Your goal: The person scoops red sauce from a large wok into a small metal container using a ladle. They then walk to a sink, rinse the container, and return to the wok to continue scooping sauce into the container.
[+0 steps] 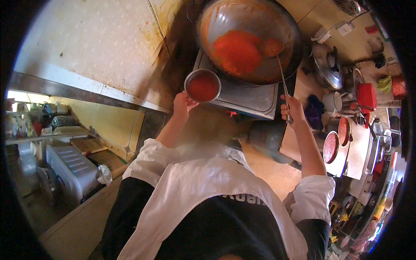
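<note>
My left hand (184,103) grips the rim of a round metal bowl (203,86) with red sauce inside, close to the lower left edge of a large wok (248,19). In the wok lies a pool of orange-red sauce (237,52). My right hand (292,110) is closed around the handle of a long metal ladle (282,73), whose red-coated head rests at the right side of the pool. Under the wok stands a metal-topped stove (248,97).
Two metal bowls of red sauce (331,147) (344,130) stand to the right, with a shiny lid (328,68) and a white mug (332,101) further up. A tiled wall rises at the upper left. A grey plastic crate (73,169) sits at the lower left.
</note>
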A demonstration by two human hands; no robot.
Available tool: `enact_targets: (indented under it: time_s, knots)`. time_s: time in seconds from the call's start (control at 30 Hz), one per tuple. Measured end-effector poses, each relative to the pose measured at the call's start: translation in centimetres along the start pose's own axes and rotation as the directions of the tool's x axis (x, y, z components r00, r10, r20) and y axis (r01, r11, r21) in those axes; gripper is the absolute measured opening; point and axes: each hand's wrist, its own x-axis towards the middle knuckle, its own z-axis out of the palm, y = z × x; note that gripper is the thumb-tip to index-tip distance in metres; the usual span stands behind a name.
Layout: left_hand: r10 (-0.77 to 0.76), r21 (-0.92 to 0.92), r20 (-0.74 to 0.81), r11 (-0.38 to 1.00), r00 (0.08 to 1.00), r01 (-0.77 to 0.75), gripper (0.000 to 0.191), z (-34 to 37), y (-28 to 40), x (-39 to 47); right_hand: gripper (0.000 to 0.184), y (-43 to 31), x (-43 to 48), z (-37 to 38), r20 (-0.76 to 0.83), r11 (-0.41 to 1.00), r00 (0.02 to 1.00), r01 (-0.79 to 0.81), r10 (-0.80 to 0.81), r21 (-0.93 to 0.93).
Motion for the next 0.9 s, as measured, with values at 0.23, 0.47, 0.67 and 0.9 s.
enact_targets:
  time_s: [0.23,0.47,0.67,0.9]
  knots:
    - [0.037,0.027,0.028,0.999,0.999,-0.037,0.015,0.0,-0.2,-0.1,0.034,1.8,0.1,0.3,0.515,0.820,0.836,-0.423,0.189,0.385]
    - [0.099,-0.030,0.023,0.995,0.995,-0.098,0.020,0.1,-0.5,-0.7,0.039,2.4,-3.7,2.3,0.769,0.544,0.633,-0.676,0.082,0.498]
    - [0.044,0.036,0.068,0.998,0.997,-0.046,0.021,-0.2,-0.4,0.2,0.041,1.8,-6.8,2.9,0.752,0.562,0.647,-0.670,0.123,0.485]
    - [0.071,-0.026,0.075,0.997,0.995,-0.069,0.019,-0.7,-0.8,0.4,0.042,0.8,-10.4,2.4,0.717,0.601,0.685,-0.631,0.134,0.491]
